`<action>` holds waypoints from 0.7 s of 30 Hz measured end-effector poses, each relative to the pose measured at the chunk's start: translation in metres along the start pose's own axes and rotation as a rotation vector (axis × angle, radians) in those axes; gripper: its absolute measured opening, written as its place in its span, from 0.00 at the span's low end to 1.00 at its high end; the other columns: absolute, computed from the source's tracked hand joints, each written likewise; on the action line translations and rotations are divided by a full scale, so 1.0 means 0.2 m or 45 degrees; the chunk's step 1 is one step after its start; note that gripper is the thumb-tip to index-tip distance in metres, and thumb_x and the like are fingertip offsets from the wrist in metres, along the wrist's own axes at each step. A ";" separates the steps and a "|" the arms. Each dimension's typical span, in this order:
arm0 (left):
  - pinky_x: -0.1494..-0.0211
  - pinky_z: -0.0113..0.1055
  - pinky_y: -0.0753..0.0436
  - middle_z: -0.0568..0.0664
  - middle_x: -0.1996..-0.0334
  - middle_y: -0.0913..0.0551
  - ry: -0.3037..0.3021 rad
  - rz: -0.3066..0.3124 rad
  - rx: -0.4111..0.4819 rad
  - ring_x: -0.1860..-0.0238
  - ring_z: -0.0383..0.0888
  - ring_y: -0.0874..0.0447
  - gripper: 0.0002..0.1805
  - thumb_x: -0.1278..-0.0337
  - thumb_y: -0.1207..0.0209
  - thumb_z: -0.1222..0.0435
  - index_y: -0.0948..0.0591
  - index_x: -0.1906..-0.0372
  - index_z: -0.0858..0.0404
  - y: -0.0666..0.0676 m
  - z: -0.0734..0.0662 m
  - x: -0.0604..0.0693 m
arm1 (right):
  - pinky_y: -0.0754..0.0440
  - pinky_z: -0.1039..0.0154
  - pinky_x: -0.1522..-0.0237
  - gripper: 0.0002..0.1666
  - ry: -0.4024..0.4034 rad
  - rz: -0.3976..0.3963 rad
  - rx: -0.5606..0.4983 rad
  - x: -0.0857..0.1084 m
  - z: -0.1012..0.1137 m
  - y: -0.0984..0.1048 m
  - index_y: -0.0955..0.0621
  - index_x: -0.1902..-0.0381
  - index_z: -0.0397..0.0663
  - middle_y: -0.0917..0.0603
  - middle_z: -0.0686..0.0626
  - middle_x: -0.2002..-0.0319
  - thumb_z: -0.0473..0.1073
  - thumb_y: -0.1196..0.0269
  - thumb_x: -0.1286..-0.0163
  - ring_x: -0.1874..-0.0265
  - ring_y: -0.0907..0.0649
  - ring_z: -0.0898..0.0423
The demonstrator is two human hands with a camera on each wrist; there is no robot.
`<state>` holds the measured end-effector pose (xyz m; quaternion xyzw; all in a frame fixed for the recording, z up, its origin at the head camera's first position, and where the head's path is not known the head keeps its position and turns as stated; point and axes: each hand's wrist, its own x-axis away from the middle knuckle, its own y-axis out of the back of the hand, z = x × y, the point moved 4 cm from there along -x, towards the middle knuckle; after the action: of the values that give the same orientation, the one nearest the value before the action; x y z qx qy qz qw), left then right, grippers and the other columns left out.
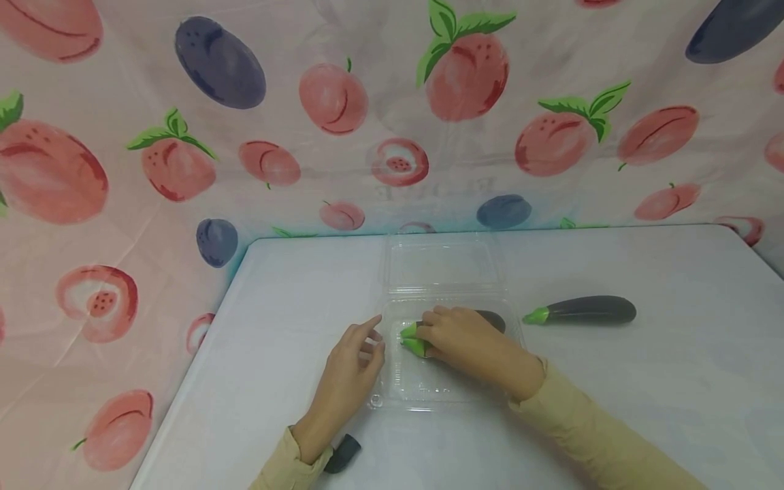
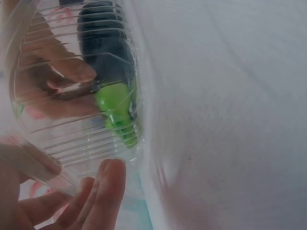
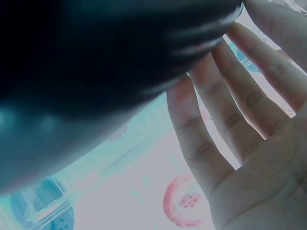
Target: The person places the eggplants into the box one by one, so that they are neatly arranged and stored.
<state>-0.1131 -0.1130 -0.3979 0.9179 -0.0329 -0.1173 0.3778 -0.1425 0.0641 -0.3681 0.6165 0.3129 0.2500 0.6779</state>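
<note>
An open clear plastic clamshell container lies on the white table. Inside it, two eggplants with green caps lie side by side, largely covered by my right hand. The right hand grips one of them from above; in the right wrist view, fingertips meet the dark eggplant, which fills the upper left. At the container's left rim is my left hand, its fingers loosely extended and touching the edge. Through the ribbed wall, the left wrist view shows an eggplant and its green cap.
A third eggplant lies on the table right of the container. The container's lid is folded back toward the fruit-patterned curtain. A small black object is by the left sleeve.
</note>
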 end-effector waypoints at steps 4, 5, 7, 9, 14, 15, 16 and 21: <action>0.58 0.28 0.14 0.49 0.55 0.20 -0.007 -0.002 -0.003 0.57 0.41 0.15 0.24 0.33 0.42 0.67 0.27 0.33 0.62 0.00 0.00 0.00 | 0.19 0.66 0.68 0.11 -0.002 0.001 0.021 0.00 0.00 0.00 0.13 0.61 0.54 0.19 0.57 0.70 0.46 0.27 0.41 0.70 0.23 0.60; 0.58 0.28 0.14 0.49 0.55 0.20 -0.010 -0.003 -0.005 0.57 0.41 0.15 0.24 0.33 0.42 0.67 0.27 0.33 0.62 0.00 0.00 0.00 | 0.19 0.66 0.67 0.11 -0.004 0.003 0.025 0.00 0.00 0.01 0.13 0.60 0.54 0.19 0.57 0.70 0.46 0.27 0.41 0.70 0.23 0.60; 0.58 0.28 0.14 0.49 0.55 0.20 -0.011 -0.003 -0.005 0.57 0.41 0.15 0.24 0.33 0.42 0.68 0.27 0.33 0.62 0.00 0.00 0.00 | 0.18 0.65 0.66 0.11 -0.006 0.007 0.030 0.00 0.00 0.01 0.13 0.60 0.53 0.19 0.57 0.69 0.46 0.27 0.41 0.69 0.22 0.60; 0.58 0.28 0.14 0.49 0.55 0.20 -0.010 -0.004 -0.002 0.58 0.41 0.15 0.24 0.33 0.42 0.68 0.27 0.33 0.62 0.00 0.00 0.00 | 0.17 0.65 0.65 0.12 -0.011 0.015 0.034 0.01 0.00 0.01 0.13 0.59 0.53 0.18 0.57 0.68 0.46 0.27 0.41 0.69 0.22 0.60; 0.58 0.29 0.14 0.49 0.56 0.19 -0.011 -0.009 -0.001 0.58 0.41 0.15 0.24 0.34 0.42 0.68 0.27 0.34 0.63 0.00 0.00 0.00 | 0.16 0.64 0.62 0.14 -0.016 0.041 0.043 0.01 -0.01 0.03 0.13 0.57 0.52 0.17 0.56 0.66 0.46 0.27 0.41 0.66 0.19 0.59; 0.58 0.29 0.14 0.49 0.56 0.19 -0.010 -0.010 -0.002 0.58 0.41 0.15 0.24 0.34 0.42 0.68 0.27 0.34 0.63 0.00 0.00 0.00 | 0.15 0.64 0.62 0.14 -0.017 0.046 0.044 0.01 -0.01 0.03 0.13 0.56 0.52 0.16 0.55 0.65 0.46 0.27 0.40 0.65 0.19 0.58; 0.58 0.29 0.14 0.49 0.56 0.19 -0.009 -0.011 -0.003 0.58 0.41 0.15 0.24 0.34 0.42 0.68 0.27 0.34 0.63 0.00 -0.01 0.00 | 0.15 0.63 0.61 0.14 -0.022 0.053 0.043 0.02 -0.01 0.03 0.13 0.56 0.52 0.16 0.55 0.64 0.46 0.27 0.40 0.64 0.18 0.58; 0.58 0.29 0.14 0.50 0.56 0.19 -0.007 -0.013 0.002 0.58 0.41 0.15 0.24 0.34 0.42 0.68 0.27 0.34 0.63 0.00 0.00 0.00 | 0.14 0.62 0.61 0.15 -0.026 0.035 0.056 0.03 -0.02 0.03 0.13 0.55 0.51 0.15 0.53 0.63 0.45 0.27 0.41 0.64 0.18 0.57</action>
<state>-0.1130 -0.1131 -0.3966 0.9179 -0.0295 -0.1219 0.3764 -0.1405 0.0718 -0.3627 0.6381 0.3028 0.2460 0.6638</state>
